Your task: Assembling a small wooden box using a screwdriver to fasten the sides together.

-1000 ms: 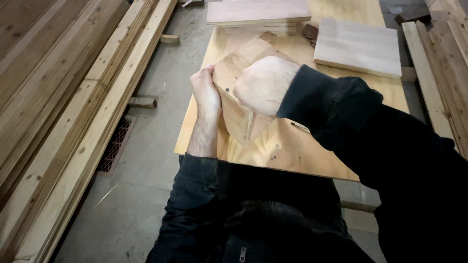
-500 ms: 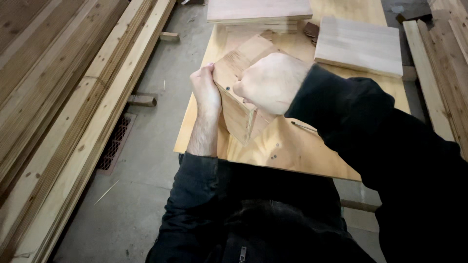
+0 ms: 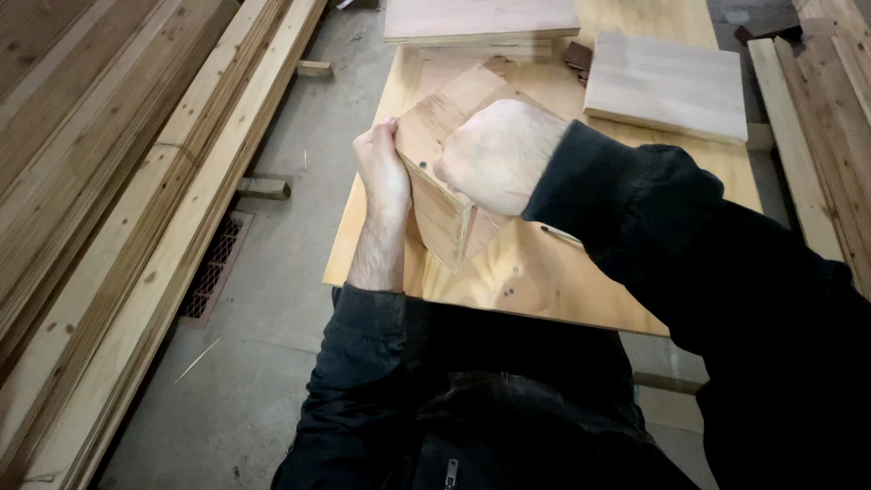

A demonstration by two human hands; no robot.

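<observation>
A big flat yellow plywood sheet (image 3: 544, 272) lies like a table top over the grey concrete floor (image 3: 263, 363). At the far end of this sheet rests a flat pinkish wooden board (image 3: 481, 18). Near the sheet's far right corner lies a pale square wooden panel (image 3: 667, 86). Between these two sits a small dark brown thing (image 3: 577, 56), too small to tell what it is. Left of the sheet, long pale wooden planks (image 3: 109, 200) are stacked on the floor. A short wooden block (image 3: 263, 189) lies between the planks and the sheet.

The left hand (image 3: 381, 172) is curled tight on the left edge of a small light brown plywood box (image 3: 440, 163). The right hand (image 3: 499, 154) is balled up like a fist and presses on the box's right side, hiding part of it.

The box is held up over the middle of the sheet, tipped so one corner points down. Its walls are thin, with small dark screw dots near the edge.
</observation>
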